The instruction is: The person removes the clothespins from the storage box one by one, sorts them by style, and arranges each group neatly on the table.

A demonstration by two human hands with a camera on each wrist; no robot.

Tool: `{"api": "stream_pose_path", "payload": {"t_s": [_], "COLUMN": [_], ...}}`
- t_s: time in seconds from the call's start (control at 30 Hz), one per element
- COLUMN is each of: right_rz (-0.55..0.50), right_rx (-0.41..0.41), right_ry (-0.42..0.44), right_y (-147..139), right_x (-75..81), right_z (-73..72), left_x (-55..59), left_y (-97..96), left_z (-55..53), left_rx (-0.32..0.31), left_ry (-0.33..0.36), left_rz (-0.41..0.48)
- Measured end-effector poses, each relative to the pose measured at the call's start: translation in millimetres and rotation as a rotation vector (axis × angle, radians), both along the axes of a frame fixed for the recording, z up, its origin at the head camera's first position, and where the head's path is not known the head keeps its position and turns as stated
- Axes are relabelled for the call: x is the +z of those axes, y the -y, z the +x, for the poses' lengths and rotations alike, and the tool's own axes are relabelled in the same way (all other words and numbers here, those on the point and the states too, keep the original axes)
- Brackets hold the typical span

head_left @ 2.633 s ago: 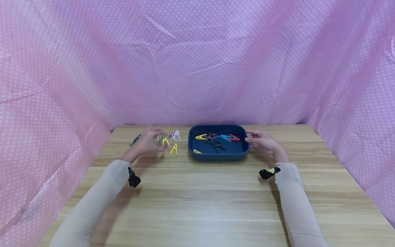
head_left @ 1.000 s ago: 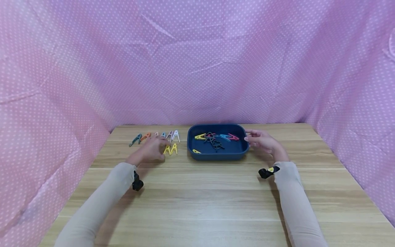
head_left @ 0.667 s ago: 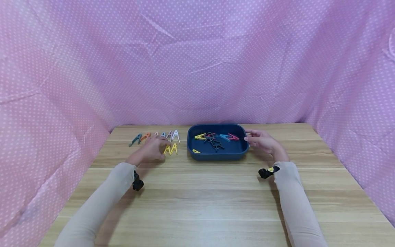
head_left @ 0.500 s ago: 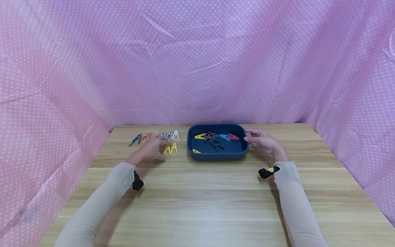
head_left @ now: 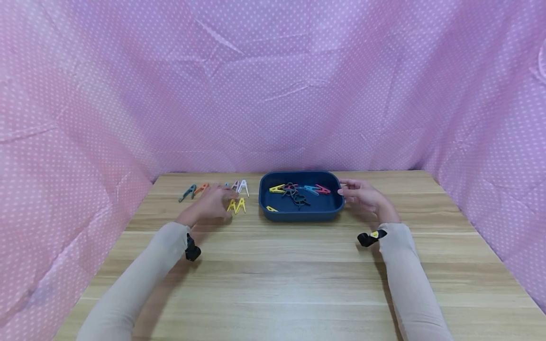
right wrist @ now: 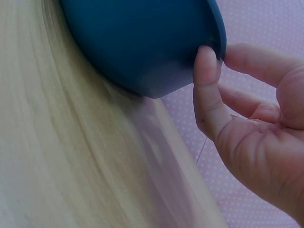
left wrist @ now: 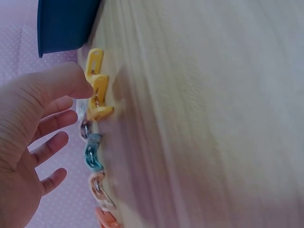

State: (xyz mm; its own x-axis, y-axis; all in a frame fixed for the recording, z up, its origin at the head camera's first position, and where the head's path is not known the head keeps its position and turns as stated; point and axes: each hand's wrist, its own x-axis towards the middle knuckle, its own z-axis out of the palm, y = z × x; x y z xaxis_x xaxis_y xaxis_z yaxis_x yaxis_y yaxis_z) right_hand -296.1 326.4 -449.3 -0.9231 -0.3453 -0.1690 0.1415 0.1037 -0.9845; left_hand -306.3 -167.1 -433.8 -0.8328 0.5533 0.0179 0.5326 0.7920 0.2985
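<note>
Two yellow clips (head_left: 241, 202) sat side by side on the bench (head_left: 273, 279), between the left hand (head_left: 211, 201) and a dark blue bin (head_left: 304, 217). The left hand's grip was apart, thumb and fingers loosely bent with a gap between them; in the left wrist view the thumb overlapped one yellow clip, though whether it touched could not be told. Just beyond the yellow pair lay a white clip (head_left: 243, 184) with a pale lilac one (head_left: 236, 185) close beside it, and next in line came a teal clip (left wrist: 93, 154) and a peach clip (left wrist: 97, 185), both partly or wholly hidden behind the fingers from the head view. Farther left were an orange clip (head_left: 202, 188) and a dark green clip (head_left: 187, 192). The right hand (head_left: 364, 196) had its grip clamped on the right end of the bin, thumb and fingers pinching the wall at the rim. Inside the bin lay a yellow clip (head_left: 277, 189), part of another, a blue clip (head_left: 311, 190), a red clip (head_left: 323, 189) and two dark round pieces (head_left: 300, 201). Pale sleeves (head_left: 141, 274) covered both arms, and pink dotted cloth (head_left: 273, 94) hung behind the bench.
</note>
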Motion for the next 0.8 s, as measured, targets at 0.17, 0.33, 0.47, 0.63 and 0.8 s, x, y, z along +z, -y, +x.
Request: {"api": "stream_pose_path", "payload": {"t_s": [0.17,0.33,0.47,0.63,0.8], "right_rz": [0.019,0.018,0.012,0.015,-0.004], "right_rx": [0.009,0.006,0.002,0.0,0.007], "right_ry": [-0.013,-0.014,-0.009,-0.006,-0.003], "right_y": [0,0,1,0,0], "right_x": [-1.5,-1.4,-1.6,-2.3,-1.1], "right_z": [-0.5,-0.2,-0.4,-0.8,-0.9], "left_x": [6.2,15.7,22.8,27.6,34.2], "left_y": [-7.2,-20.6,-37.0,-65.1,-101.8], "left_z": [-0.2,-2.2,-6.2,-11.2,-11.5], "left_rx": [0.048,0.047,0.023,0.018,-0.011], "left_ry": [-0.004,-0.03,-0.054,-0.065,-0.109], "left_rz": [0.039,0.081,0.107,0.114,0.097]}}
